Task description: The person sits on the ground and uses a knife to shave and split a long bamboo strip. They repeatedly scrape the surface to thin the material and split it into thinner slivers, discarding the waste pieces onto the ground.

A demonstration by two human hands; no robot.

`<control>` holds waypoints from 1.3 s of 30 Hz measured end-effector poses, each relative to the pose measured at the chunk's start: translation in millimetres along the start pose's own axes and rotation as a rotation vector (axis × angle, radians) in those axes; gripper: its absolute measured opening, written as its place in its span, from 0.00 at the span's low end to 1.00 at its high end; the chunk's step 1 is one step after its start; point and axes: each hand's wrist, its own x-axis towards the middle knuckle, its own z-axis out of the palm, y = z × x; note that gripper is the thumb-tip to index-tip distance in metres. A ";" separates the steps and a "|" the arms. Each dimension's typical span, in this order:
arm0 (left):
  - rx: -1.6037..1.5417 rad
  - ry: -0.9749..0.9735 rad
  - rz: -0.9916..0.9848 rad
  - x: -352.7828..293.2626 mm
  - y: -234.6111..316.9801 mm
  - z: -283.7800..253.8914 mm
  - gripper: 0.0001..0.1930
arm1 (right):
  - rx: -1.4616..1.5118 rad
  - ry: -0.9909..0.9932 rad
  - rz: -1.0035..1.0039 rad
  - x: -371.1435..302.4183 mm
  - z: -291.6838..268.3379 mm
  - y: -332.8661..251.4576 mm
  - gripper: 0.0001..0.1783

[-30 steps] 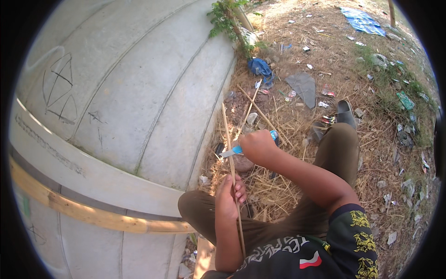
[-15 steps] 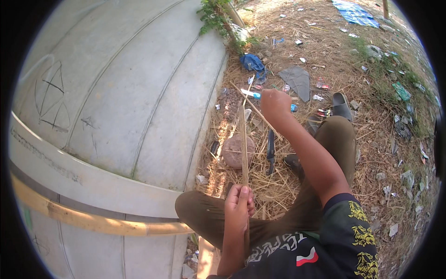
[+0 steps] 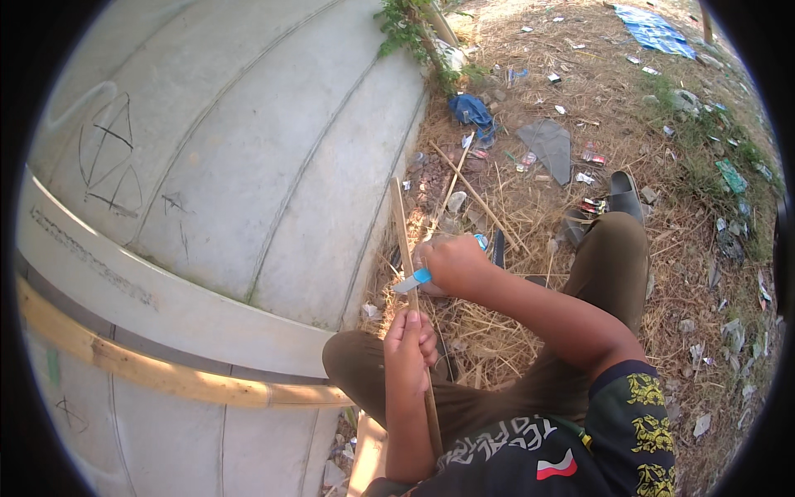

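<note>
My left hand is closed around a long, narrow bamboo strip. The strip stands up past my fist, tilted slightly left, and its lower end runs down along my lap. My right hand grips a knife with a blue handle and a short pale blade. The blade lies across the strip just above my left fist. Most of the handle is hidden in my fingers, with a bit of blue showing at the far side.
A grey panel wall rises on my left, with a bamboo pole along it. Two thin sticks cross on the straw ahead. Beyond lie a blue bag, a grey flat scrap, a sandal and scattered litter.
My right hand has come down and left with the knife, bringing the blade from beyond the strip's top to near my left fist. The strip now leans further left.
</note>
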 end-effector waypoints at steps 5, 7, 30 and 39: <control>-0.111 -0.060 -0.029 3.1 10.5 3.1 0.11 | -0.111 0.239 -0.043 13.8 -4.1 12.0 0.06; -0.138 -0.084 -0.060 -1.9 11.7 7.7 0.11 | -0.154 0.269 0.063 22.8 -6.8 22.2 0.05; 0.032 -0.268 -0.176 -81.3 -2.4 18.5 0.12 | -0.034 0.353 1.000 59.3 -88.6 110.5 0.12; -0.141 0.032 0.002 -42.2 5.0 -58.6 0.16 | 0.175 0.303 0.683 27.3 -89.7 61.2 0.17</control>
